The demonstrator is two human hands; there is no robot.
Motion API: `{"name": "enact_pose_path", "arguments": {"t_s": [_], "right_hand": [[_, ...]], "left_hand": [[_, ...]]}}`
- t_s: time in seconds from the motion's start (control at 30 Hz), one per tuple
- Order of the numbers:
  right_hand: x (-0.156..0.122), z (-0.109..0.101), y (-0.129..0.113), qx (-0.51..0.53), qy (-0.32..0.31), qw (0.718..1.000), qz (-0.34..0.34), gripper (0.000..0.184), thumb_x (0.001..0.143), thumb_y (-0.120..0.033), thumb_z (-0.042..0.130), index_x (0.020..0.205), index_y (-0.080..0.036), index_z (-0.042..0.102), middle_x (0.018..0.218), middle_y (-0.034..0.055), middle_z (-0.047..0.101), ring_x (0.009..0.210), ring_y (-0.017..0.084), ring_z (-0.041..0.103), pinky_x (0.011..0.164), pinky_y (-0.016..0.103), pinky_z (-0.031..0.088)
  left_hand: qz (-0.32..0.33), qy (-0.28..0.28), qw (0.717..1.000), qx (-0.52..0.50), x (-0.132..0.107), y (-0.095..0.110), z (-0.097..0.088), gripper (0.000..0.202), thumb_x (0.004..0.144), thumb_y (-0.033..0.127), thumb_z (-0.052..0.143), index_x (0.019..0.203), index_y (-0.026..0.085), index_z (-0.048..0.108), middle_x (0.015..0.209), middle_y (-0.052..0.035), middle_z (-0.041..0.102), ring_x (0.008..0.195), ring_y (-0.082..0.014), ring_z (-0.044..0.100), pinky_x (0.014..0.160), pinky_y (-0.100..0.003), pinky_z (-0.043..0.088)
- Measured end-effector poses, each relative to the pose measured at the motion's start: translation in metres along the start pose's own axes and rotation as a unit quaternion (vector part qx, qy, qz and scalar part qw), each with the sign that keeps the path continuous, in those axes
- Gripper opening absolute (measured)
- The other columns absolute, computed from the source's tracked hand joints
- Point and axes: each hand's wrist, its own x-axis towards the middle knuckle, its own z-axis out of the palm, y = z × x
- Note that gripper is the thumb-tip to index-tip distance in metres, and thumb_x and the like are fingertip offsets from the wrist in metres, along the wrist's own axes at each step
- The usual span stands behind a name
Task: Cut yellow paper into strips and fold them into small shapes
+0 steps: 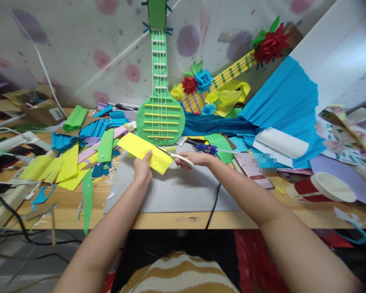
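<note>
My left hand [142, 167] pinches the near edge of a folded yellow sheet of paper [142, 149] and holds it just above the grey cutting mat [177, 189]. My right hand [195, 158] is closed round the white handles of a pair of scissors [178, 158]. The scissor blades point left and meet the right end of the yellow sheet. Both hands are over the middle of the wooden table, in front of a green paper guitar [160, 110].
Paper scraps and strips in green, yellow, blue and pink [76, 158] cover the table's left side. A second, yellow paper guitar with paper flowers [213, 87], a blue pleated sheet [286, 106], a blue glue gun [205, 148] and a tipped red-and-white cup [321, 188] lie to the right. A black cable [213, 207] hangs over the front edge.
</note>
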Motion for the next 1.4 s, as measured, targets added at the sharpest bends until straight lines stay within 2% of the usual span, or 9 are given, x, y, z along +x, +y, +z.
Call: {"name": "enact_pose_path", "arguments": {"t_s": [0.13,0.23,0.4,0.53,0.67,0.87,1.13,1.3,1.4], "right_hand": [[-0.004,0.000,0.002,0.016,0.018,1.000,-0.011,0.049,0.072,-0.064,0.056,0.073,-0.017,0.044,0.050,-0.0065,0.046,0.041,0.004,0.042,0.039,0.017,0.030],[-0.005,0.001,0.003,0.052,0.084,0.995,-0.026,0.048,0.073,-0.063,0.055,0.076,-0.017,0.044,0.051,-0.0059,0.048,0.042,0.005,0.044,0.040,0.017,0.032],[0.015,0.017,-0.001,0.126,0.270,0.955,-0.010,0.042,0.067,-0.046,0.072,0.082,-0.018,0.044,0.065,-0.0009,0.060,0.050,0.007,0.054,0.040,0.017,0.034],[0.038,0.034,-0.001,0.178,0.339,0.923,-0.027,0.042,0.060,-0.032,0.079,0.076,-0.018,0.043,0.055,-0.0041,0.054,0.048,0.008,0.052,0.040,0.019,0.036],[0.047,0.042,0.006,0.227,0.376,0.898,-0.017,0.045,0.053,-0.021,0.081,0.076,-0.018,0.043,0.055,-0.0069,0.053,0.047,0.007,0.050,0.043,0.019,0.039],[0.045,0.048,0.018,0.236,0.374,0.897,-0.029,0.049,0.047,-0.017,0.080,0.077,-0.020,0.041,0.063,-0.0066,0.057,0.054,0.008,0.054,0.050,0.020,0.044],[0.032,0.041,0.029,0.181,0.378,0.907,-0.048,0.050,0.047,-0.033,0.079,0.078,-0.020,0.042,0.062,-0.0058,0.053,0.051,0.008,0.049,0.048,0.021,0.039],[0.004,0.033,0.030,0.021,0.306,0.949,-0.067,0.040,0.064,-0.050,0.065,0.081,-0.019,0.046,0.064,-0.0034,0.051,0.056,0.010,0.047,0.052,0.023,0.038],[-0.020,0.029,0.032,-0.130,0.269,0.954,-0.016,0.039,0.072,-0.053,0.057,0.087,-0.019,0.046,0.073,-0.0013,0.053,0.064,0.012,0.049,0.058,0.024,0.039]], "left_hand": [[-0.008,-0.021,0.999,0.042,0.007,0.008,-0.007,0.023,0.061,0.010,0.069,0.083,0.011,0.065,0.096,-0.0101,0.070,0.086,-0.0216,0.067,0.082,-0.037,0.054],[-0.039,-0.088,0.988,0.119,0.016,0.022,-0.013,0.026,0.058,0.012,0.071,0.084,0.013,0.066,0.094,-0.0094,0.070,0.082,-0.0218,0.067,0.076,-0.035,0.055],[-0.089,-0.224,0.934,0.264,0.023,0.042,-0.016,0.037,0.048,0.021,0.080,0.082,0.011,0.068,0.089,-0.0111,0.071,0.072,-0.0226,0.067,0.068,-0.033,0.054],[-0.097,-0.320,0.894,0.298,0.017,0.044,-0.013,0.043,0.047,0.028,0.082,0.084,0.011,0.069,0.092,-0.0123,0.071,0.072,-0.0222,0.066,0.069,-0.033,0.053],[-0.105,-0.356,0.875,0.309,0.013,0.040,-0.016,0.045,0.047,0.028,0.082,0.086,0.012,0.068,0.092,-0.0119,0.072,0.072,-0.0219,0.067,0.069,-0.033,0.053],[-0.115,-0.322,0.897,0.280,0.009,0.037,-0.017,0.040,0.053,0.032,0.079,0.085,0.013,0.067,0.085,-0.0103,0.072,0.074,-0.0235,0.067,0.064,-0.031,0.053],[-0.095,-0.322,0.895,0.294,0.010,0.043,-0.017,0.041,0.051,0.031,0.078,0.086,0.013,0.067,0.078,-0.0064,0.072,0.072,-0.0220,0.067,0.058,-0.027,0.050],[-0.085,-0.392,0.862,0.309,0.021,0.053,-0.020,0.052,0.052,0.036,0.079,0.097,0.015,0.066,0.088,-0.0081,0.072,0.077,-0.0225,0.066,0.062,-0.028,0.050],[-0.068,-0.443,0.834,0.323,0.025,0.056,-0.019,0.053,0.057,0.040,0.077,0.103,0.017,0.064,0.095,-0.0082,0.071,0.081,-0.0229,0.066,0.067,-0.029,0.050]]}}
